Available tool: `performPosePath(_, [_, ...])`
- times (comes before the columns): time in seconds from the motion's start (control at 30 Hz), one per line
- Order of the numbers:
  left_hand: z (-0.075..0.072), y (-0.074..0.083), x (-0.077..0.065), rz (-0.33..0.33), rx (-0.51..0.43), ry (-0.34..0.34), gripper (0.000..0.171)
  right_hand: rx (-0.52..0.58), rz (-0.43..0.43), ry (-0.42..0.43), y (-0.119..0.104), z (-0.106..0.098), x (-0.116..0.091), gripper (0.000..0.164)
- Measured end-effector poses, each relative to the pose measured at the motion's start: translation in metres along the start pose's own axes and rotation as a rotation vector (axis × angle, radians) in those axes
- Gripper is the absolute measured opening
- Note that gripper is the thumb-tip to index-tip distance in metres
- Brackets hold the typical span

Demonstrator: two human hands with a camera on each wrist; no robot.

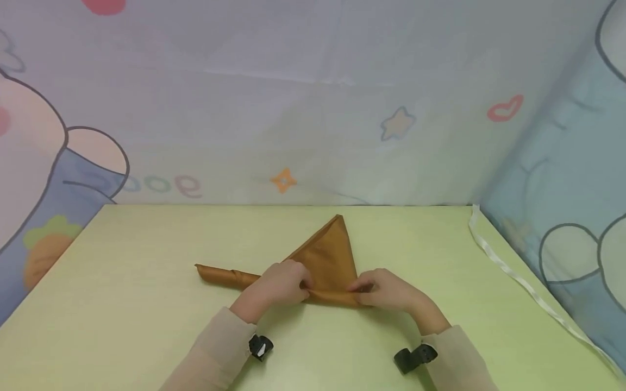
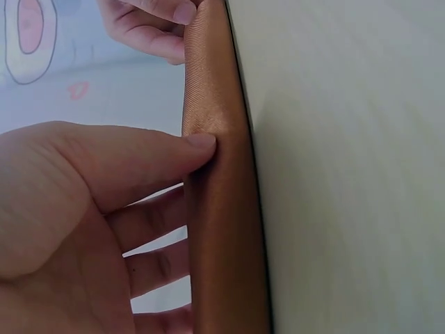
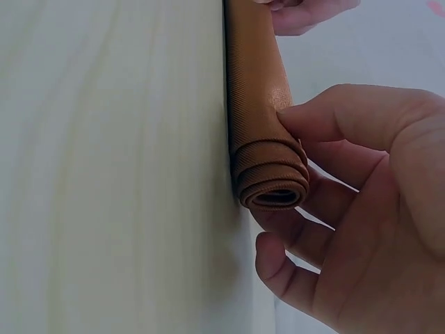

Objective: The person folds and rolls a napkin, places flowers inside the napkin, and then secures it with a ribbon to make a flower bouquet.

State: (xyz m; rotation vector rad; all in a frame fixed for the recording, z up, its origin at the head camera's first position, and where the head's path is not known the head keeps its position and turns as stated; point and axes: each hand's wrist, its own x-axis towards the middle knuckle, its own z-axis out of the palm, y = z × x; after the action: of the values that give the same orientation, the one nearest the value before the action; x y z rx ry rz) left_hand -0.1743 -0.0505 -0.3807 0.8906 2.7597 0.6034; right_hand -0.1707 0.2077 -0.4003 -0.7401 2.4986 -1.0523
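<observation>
A brown cloth napkin (image 1: 330,255) lies on the table, its near edge rolled into a tube and its far part a flat folded triangle pointing away. The rolled part (image 1: 225,276) reaches out to the left past my left hand (image 1: 286,282). That hand pinches the roll near its middle, thumb on the near side in the left wrist view. My right hand (image 1: 386,290) grips the roll's right end between thumb and fingers. In the right wrist view the roll's spiral end (image 3: 278,195) shows several layers, just beyond the thumb.
The pale green table (image 1: 146,326) reaches back to a printed cloth backdrop (image 1: 293,108). A white ribbon (image 1: 528,290) runs along the table's right edge. Small black devices (image 1: 261,346) are strapped at both sleeves.
</observation>
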Motion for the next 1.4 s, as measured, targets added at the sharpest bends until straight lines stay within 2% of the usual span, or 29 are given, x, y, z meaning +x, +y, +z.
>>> performPosePath(0.13, [-0.002, 0.001, 0.0, 0.027, -0.009, 0.009, 0.009, -0.008, -0.014, 0.015, 0.0, -0.001, -0.002, 0.025])
performPosePath(0.3, [-0.002, 0.001, 0.002, 0.06, 0.009, 0.008, 0.014, -0.058, -0.104, 0.071, -0.001, -0.002, -0.002, 0.02])
performPosePath(0.37, [-0.002, 0.001, 0.003, 0.051, 0.016, 0.015, 0.016, -0.101, -0.154, 0.102, -0.005, -0.002, -0.001, 0.015])
performPosePath(0.5, [-0.002, 0.002, 0.005, 0.004, 0.008, 0.022, 0.02, -0.176, -0.197, 0.131, -0.014, -0.002, 0.001, 0.01])
performPosePath(0.67, [0.0, 0.002, 0.005, -0.009, 0.026, 0.03, 0.021, -0.198, -0.187, 0.115, -0.02, -0.001, 0.0, 0.012])
performPosePath(0.83, [0.003, 0.002, 0.004, -0.002, 0.078, 0.042, 0.018, -0.231, -0.185, 0.117, -0.018, 0.001, 0.001, 0.016])
performPosePath(1.03, [0.006, 0.007, 0.0, -0.019, 0.131, 0.037, 0.014, -0.253, -0.2, 0.12, -0.012, 0.006, 0.002, 0.013])
performPosePath(1.2, [0.007, 0.007, -0.002, 0.007, 0.141, 0.106, 0.014, -0.255, -0.202, 0.125, -0.012, 0.008, 0.003, 0.013])
performPosePath(1.4, [0.005, 0.007, -0.002, 0.057, 0.155, 0.169, 0.015, -0.209, -0.147, 0.122, -0.012, 0.005, 0.002, 0.014])
